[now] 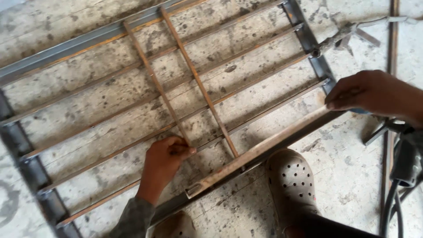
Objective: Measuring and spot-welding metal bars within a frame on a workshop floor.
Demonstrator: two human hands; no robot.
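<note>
1. Left hand point(165, 161) pinched a thin rusty rod point(156, 83), lower centre.
2. Right hand point(372, 92), fingers together, pressed the grille point(315, 57) corner at right.
3. Pale clog point(293, 180) and black cable point(392, 207) lay lower right on speckled concrete floor point(352, 163).

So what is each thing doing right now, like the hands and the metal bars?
Left hand: pinching the lower end of a rusty rod.
Right hand: resting on the frame's corner.
Metal frame: lying flat on the concrete floor.
Second rusty rod: lying loose across the bars.
Perforated shoe: planted beside the frame's edge.
</note>
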